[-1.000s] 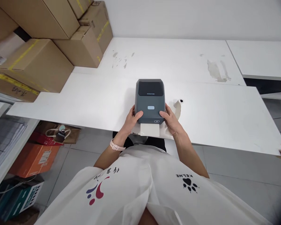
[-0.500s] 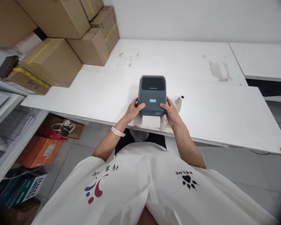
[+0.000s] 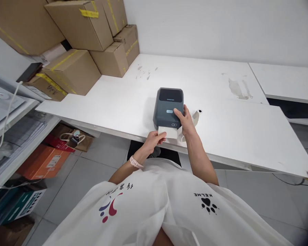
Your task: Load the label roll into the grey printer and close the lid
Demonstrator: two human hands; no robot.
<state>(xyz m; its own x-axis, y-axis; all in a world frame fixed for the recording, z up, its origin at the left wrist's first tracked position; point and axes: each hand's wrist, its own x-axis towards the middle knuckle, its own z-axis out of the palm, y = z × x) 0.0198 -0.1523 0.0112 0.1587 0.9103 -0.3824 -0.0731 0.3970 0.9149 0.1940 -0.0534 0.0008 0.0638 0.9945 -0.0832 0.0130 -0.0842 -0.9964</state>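
A dark grey label printer [image 3: 163, 114] stands near the front edge of the white table [image 3: 118, 112]. From its front slot sticks out a white paper label [image 3: 171, 132]. My left hand [image 3: 154, 140] pinches the label's left side between thumb and fingers, just below the printer. My right hand [image 3: 186, 121] grips the printer's right side, thumb on its top beside the light button and fingers round the side, partly hidden. Right of that hand lies a small white roll [image 3: 197, 113] with a dark core.
Cardboard boxes [image 3: 72, 70] with yellow tape are stacked at the back left. A shelf [image 3: 38, 130] with papers stands at the left, an orange box [image 3: 43, 160] below it. Peeled patches [image 3: 238, 89] mark the table at the right, and a white wall [image 3: 200, 30] rises behind.
My left hand has left the printer's left side, moved down and taken hold of the label. My right hand stays on the printer. The view has shifted slightly.
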